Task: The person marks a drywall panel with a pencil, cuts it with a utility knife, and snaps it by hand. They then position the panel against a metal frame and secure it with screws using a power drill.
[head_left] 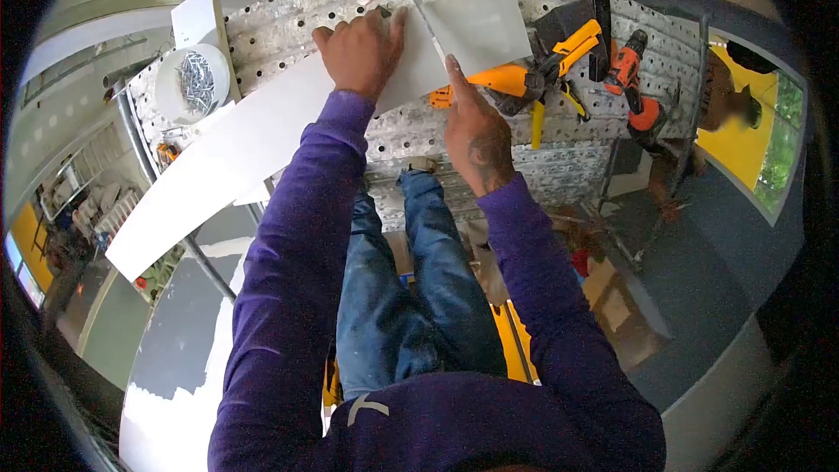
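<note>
A long white board (218, 153) lies across the perforated metal platform (297, 13), its left end hanging past the edge. My left hand (360, 54) is on the upper part of the board with its fingers bent; what they hold, if anything, is hidden. My right hand (476, 127) reaches to a thin pale strip (428, 31) at the board's right end, index finger stretched along it and the other fingers curled underneath. Right of the strip is a white sheet piece (479, 28). Beside my right hand lies an orange-yellow tool (500, 80).
A white bucket of screws (194, 83) stands at the platform's left. Yellow-handled tools (577, 44) and an orange drill (626, 65) lie at the right. Metal rails (699, 96) flank the platform. My legs (437, 245) are below its near edge.
</note>
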Tool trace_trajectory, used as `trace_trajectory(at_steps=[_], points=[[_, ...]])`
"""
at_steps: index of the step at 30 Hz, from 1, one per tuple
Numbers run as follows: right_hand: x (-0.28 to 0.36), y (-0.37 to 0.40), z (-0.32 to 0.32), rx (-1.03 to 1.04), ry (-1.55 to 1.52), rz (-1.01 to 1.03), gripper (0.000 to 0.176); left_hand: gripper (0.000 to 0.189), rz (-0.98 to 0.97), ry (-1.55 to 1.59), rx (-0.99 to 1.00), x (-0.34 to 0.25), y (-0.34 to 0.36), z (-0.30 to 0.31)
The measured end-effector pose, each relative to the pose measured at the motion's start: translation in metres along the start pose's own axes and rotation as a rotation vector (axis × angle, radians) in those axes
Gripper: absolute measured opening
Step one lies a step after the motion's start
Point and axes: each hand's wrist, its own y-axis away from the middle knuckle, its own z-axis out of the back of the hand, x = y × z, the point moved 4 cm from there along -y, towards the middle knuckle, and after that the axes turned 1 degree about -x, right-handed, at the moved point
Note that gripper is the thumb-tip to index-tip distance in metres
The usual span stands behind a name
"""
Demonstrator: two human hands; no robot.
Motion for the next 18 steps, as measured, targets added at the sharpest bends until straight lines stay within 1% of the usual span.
trace_trajectory(at_steps=[3, 8, 11, 14, 15, 17, 18], points=[[0.0, 0.005, 0.003, 0.022, 0.064, 0.026, 0.062, 0.056, 0.08, 0.002, 0.091, -0.001, -0.006, -0.001], [0.012, 0.023, 0.034, 0.049, 0.119, 0.037, 0.061, 0.059, 0.097, -0.015, 0.054, 0.002, -0.009, -0.008], [0.02, 0.008, 0.044, 0.118, 0.179, -0.013, 0.058, 0.061, 0.113, 0.039, 0.033, 0.0, -0.009, -0.004], [0.028, -0.051, 0.028, 0.124, 0.238, 0.022, 0.054, 0.062, 0.129, 0.065, 0.039, -0.003, -0.006, -0.003], [0.028, -0.059, 0.029, 0.13, 0.225, 0.033, 0.053, 0.062, 0.135, 0.067, 0.041, -0.004, -0.007, -0.003], [0.027, -0.069, 0.032, 0.14, 0.201, 0.047, 0.051, 0.062, 0.132, 0.001, 0.08, -0.001, -0.009, -0.004], [0.022, -0.057, 0.037, 0.147, 0.202, 0.045, 0.052, 0.063, 0.132, -0.026, 0.101, -0.001, -0.01, -0.005]])
